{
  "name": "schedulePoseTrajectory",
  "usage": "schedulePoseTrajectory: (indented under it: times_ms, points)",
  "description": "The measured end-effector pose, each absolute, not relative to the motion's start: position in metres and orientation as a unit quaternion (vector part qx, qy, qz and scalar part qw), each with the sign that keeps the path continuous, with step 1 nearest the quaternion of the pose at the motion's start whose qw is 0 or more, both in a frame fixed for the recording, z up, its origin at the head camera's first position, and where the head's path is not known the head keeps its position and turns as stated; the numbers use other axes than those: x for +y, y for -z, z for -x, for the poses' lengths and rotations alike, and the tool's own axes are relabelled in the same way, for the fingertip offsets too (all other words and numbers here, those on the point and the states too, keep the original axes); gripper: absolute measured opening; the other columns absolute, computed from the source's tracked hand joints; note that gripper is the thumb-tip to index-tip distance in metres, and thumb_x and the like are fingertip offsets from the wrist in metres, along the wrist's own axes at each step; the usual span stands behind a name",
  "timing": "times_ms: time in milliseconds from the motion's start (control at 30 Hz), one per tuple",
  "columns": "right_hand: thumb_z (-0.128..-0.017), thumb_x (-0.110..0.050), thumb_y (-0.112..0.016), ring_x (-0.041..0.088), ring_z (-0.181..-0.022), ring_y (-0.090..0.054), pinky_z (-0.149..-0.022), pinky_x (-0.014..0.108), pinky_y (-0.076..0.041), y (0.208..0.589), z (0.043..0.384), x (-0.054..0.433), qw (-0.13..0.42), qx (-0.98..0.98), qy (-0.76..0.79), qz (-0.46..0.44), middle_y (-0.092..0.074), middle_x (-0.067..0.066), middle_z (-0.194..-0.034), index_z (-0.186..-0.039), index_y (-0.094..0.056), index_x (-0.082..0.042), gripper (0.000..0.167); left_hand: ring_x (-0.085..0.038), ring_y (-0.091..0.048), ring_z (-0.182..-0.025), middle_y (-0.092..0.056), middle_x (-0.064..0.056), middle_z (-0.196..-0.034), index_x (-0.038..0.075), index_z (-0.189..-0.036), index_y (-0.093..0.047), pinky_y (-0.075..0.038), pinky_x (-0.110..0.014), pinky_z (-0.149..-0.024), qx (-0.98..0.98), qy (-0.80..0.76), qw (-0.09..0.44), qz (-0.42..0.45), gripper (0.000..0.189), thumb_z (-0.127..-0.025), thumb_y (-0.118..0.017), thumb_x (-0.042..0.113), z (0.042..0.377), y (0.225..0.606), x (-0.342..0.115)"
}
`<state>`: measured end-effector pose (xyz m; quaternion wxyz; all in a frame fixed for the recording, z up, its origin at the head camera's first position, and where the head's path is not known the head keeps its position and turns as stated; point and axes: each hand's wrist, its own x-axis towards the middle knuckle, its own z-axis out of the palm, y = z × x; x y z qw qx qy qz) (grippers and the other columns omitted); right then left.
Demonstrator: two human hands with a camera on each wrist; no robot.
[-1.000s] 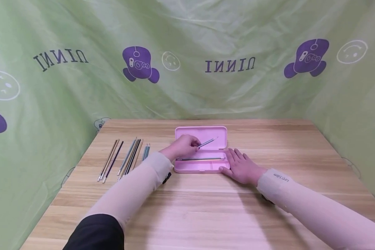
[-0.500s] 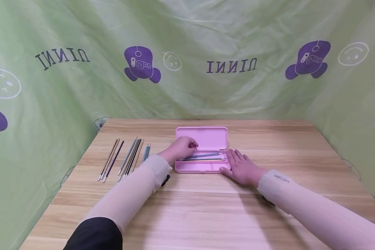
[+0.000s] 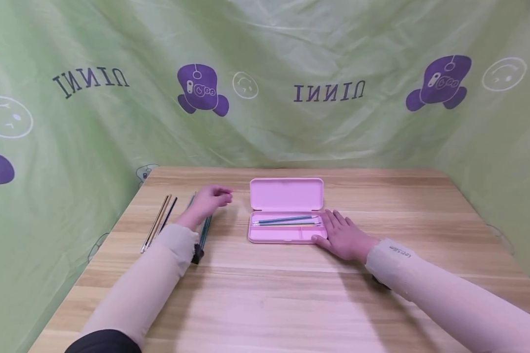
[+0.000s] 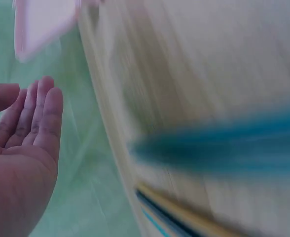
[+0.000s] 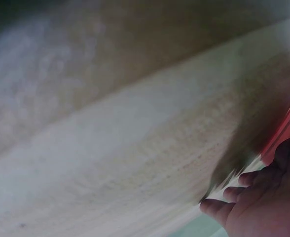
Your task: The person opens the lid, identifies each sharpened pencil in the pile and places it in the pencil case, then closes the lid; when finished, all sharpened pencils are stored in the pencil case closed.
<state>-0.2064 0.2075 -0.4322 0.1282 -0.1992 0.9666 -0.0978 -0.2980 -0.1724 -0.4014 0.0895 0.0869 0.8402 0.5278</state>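
A pink pencil case (image 3: 287, 194) lies with its lid folded back in the middle of the table. Several pencils (image 3: 284, 220) rest in its long rear compartment. My right hand (image 3: 345, 235) is spread against the case's right end, fingers extended. Over the loose pencils on the left hovers my left hand (image 3: 206, 203), holding nothing; in the left wrist view its fingers are loosely bent and its palm is bare. Blue-green pencils (image 4: 224, 143) show blurred below that hand. Its wrist and sleeve hide part of the middle group.
Brown and dark pencils (image 3: 157, 220) lie at the table's left side. The wooden table (image 3: 265, 299) reaches back to a green printed curtain (image 3: 274, 132). In the case's front half, a divider makes a small compartment at the right.
A blue-green pencil that my left hand held now lies in the case. The left hand has let go and moved left over the loose pencils. My right hand has stayed put.
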Motion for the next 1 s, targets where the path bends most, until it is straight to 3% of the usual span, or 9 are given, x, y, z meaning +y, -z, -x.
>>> schedulePoseTrajectory:
  times_ms: [67, 300, 533, 767, 1000]
  points:
    - [-0.108, -0.057, -0.036, 0.054, -0.151, -0.010, -0.120, 0.067, -0.012, 0.433, 0.207, 0.209, 0.127, 0.967, 0.096, 0.199, -0.011, 0.035, -0.165, -0.158, -0.011, 0.014, 0.090, -0.038, -0.062, -0.121, -0.057, -0.036, -0.135, -0.018, -0.139, -0.049, -0.052, -0.037, -0.103, 0.818, -0.565, 0.085, -0.068, 0.041, -0.104, -0.055, 0.003, 0.298, 0.399, -0.191]
    - [-0.108, -0.057, -0.037, 0.053, -0.151, -0.010, -0.121, 0.067, -0.012, 0.433, 0.209, 0.208, 0.129, 0.966, 0.103, 0.198, -0.012, 0.033, -0.165, -0.159, -0.012, 0.013, 0.090, -0.009, -0.066, -0.107, -0.045, -0.036, -0.146, -0.019, -0.148, -0.037, -0.049, -0.033, -0.106, 0.785, -0.616, 0.059, -0.016, 0.052, -0.106, -0.056, 0.006, 0.288, 0.398, -0.250]
    - [-0.108, -0.055, -0.038, 0.053, -0.151, -0.011, -0.120, 0.067, -0.012, 0.435, 0.208, 0.209, 0.130, 0.967, 0.099, 0.194, -0.012, 0.033, -0.165, -0.159, -0.012, 0.013, 0.088, -0.040, -0.054, -0.130, -0.043, -0.035, -0.149, -0.015, -0.150, -0.035, -0.045, -0.042, -0.112, 0.829, -0.552, 0.064, 0.060, 0.052, -0.107, -0.052, 0.009, 0.276, 0.413, -0.277]
    - [-0.108, -0.054, -0.038, 0.054, -0.151, -0.011, -0.120, 0.068, -0.013, 0.436, 0.209, 0.209, 0.126, 0.967, 0.097, 0.198, -0.012, 0.034, -0.165, -0.158, -0.013, 0.014, 0.088, -0.044, -0.054, -0.119, -0.049, -0.036, -0.135, -0.018, -0.136, -0.045, -0.048, -0.050, -0.103, 0.886, -0.445, 0.100, 0.082, 0.043, -0.100, -0.054, 0.003, 0.270, 0.424, -0.273]
    - [-0.108, -0.055, -0.038, 0.053, -0.151, -0.011, -0.120, 0.067, -0.013, 0.437, 0.209, 0.211, 0.124, 0.967, 0.099, 0.198, -0.012, 0.034, -0.165, -0.158, -0.012, 0.013, 0.089, -0.048, -0.057, -0.113, -0.053, -0.037, -0.126, -0.018, -0.129, -0.049, -0.051, -0.055, -0.099, 0.916, -0.379, 0.105, 0.083, 0.035, -0.098, -0.055, -0.002, 0.277, 0.425, -0.267]
